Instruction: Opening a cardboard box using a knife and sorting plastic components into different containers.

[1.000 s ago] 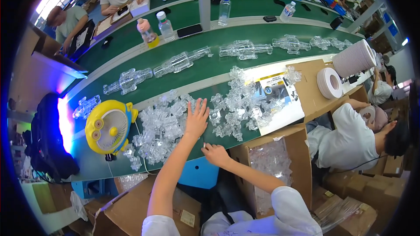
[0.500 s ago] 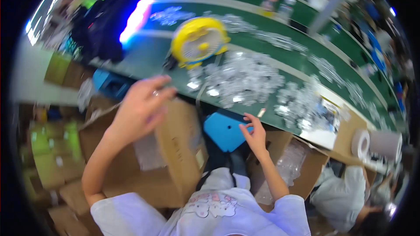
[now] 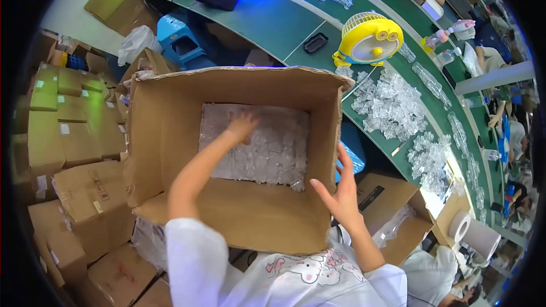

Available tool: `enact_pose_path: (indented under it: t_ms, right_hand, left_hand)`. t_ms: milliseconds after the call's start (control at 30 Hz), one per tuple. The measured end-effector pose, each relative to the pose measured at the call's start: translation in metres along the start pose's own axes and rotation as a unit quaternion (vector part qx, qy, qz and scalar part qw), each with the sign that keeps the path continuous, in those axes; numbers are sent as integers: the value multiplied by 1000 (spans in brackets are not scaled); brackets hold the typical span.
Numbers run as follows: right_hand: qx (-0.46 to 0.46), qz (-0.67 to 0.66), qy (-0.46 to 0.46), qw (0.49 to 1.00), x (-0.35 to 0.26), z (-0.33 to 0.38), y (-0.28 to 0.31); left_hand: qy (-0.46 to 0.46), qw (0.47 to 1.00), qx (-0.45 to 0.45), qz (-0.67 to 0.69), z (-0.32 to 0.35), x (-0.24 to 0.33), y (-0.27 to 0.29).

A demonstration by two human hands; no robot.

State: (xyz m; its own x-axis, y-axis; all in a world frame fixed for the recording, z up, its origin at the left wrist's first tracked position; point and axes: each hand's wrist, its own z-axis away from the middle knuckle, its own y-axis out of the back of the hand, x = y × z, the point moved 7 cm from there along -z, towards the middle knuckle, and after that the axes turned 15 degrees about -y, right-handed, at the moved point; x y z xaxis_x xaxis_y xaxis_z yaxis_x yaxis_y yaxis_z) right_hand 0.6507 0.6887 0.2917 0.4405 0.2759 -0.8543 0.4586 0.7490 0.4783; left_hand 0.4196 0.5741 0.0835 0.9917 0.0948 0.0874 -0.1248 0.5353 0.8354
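Note:
A large open cardboard box stands in front of me. On its bottom lies a layer of clear plastic parts, partly under a translucent sheet. My left hand reaches down into the box, fingers spread and slightly blurred just over that layer; whether it touches is unclear. The box's right wall is between the thumb and fingers of my right hand, thumb on the inner side. Right of the box, the green workbench carries a heap of clear plastic parts and a second heap.
A yellow cartoon-shaped fan and a small black tray stand on the bench. Blue stools sit under its edge. Stacked cartons fill the left side. Another open carton and a seated co-worker are at right.
My view has swung left, toward the box. My left hand has moved from above the box's edge down inside it. My right hand has come onto the box's right wall.

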Motion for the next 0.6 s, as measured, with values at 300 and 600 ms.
enact_pose_path:
  t_ms: [300,600]
  right_hand:
    - [46,-56,-104,992,5,0,-15]
    - [92,-88,-153,980,19,-4,-7]
  left_hand:
    - [123,882,205,407,-157,16,-164]
    - [52,628,148,762,-182,61,-136]
